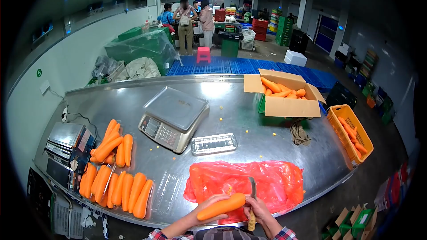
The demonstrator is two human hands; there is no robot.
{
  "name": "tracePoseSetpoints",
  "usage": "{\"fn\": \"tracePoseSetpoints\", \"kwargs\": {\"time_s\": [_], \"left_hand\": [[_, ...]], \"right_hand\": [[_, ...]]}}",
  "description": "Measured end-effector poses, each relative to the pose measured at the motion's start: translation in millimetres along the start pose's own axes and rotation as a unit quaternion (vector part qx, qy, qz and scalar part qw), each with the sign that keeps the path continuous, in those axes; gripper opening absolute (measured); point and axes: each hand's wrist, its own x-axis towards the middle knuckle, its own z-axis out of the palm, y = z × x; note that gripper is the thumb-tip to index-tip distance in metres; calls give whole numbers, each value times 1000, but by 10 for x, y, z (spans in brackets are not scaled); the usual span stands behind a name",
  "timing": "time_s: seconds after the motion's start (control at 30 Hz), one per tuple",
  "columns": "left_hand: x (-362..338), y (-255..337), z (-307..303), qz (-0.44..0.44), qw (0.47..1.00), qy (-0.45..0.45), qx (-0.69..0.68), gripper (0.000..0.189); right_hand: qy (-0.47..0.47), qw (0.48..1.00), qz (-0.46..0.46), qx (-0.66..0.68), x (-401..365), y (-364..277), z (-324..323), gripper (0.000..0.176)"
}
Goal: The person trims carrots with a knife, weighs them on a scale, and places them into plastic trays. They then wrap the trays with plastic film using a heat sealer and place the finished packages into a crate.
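A large carrot lies across my left hand, whose fingers are wrapped around it from below. My right hand grips a small knife with a curved blade and a wooden handle. The blade points up and away from me, right beside the carrot's thick end. Under both hands a red plastic bag is spread on the metal table. Just beyond the bag sits a clear plastic tray. Another clear tray lies flat to the left, near trays of carrots.
A weighing scale stands mid-table. Farther right are a cardboard box of carrots, a crumpled cloth and an orange crate with carrots at the table edge. A wrapping machine occupies the left end. Several people stand far back.
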Motion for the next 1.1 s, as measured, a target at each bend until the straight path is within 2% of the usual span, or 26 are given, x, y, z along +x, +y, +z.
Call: {"fn": "tracePoseSetpoints", "kwargs": {"time_s": [0.3, 0.73, 0.93, 1.03, 1.1], "left_hand": [[40, -68, -21, 47, 999, 1, -23, 59], [41, -45, -30, 36, 998, -33, -38, 60], [46, 10, -48, 19, 998, -36, -56, 59], [35, 30, -53, 21, 997, -45, -51, 60], [28, 45, -50, 22, 998, -46, -45, 60]], "right_hand": [[-1, 1000, -26, 9, -69, -60, 47, 36], [-8, 999, -9, 43, -157, -84, 23, 41], [-3, 999, -8, 31, -193, -107, 53, 37], [0, 1000, 13, 4, -174, -104, 58, 28], [3, 1000, 22, 18, -165, -75, 27, 30]]}}
